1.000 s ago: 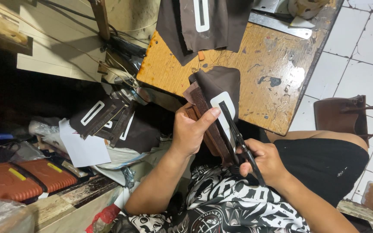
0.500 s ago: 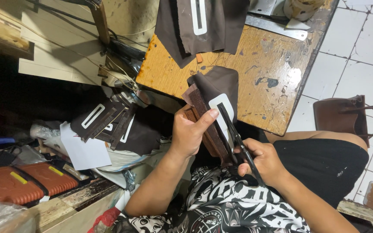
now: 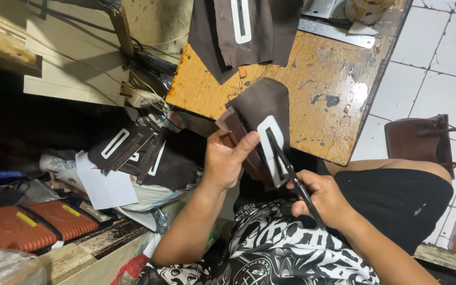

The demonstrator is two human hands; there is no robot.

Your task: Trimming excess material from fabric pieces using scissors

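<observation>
My left hand (image 3: 229, 160) grips a dark brown piece of leather (image 3: 262, 103) that carries a white slotted rectangle (image 3: 270, 150), the thumb pressed on its front. My right hand (image 3: 320, 198) holds black scissors (image 3: 290, 171) by the handles; the blades reach up into the slot of the white rectangle. The piece is held in the air over my lap, just in front of the near edge of a worn wooden table (image 3: 312, 89). Behind the piece, a reddish-brown layer shows under my left fingers.
More brown pieces with white slotted rectangles lie on the table's far side (image 3: 241, 26) and in a pile at the left (image 3: 133, 153). Orange-brown wallets (image 3: 25, 224) sit at the lower left. A brown bag (image 3: 418, 140) stands on the white tiled floor at right.
Both hands and the piece have stayed almost in place. The scissors have shifted only slightly along the white rectangle.
</observation>
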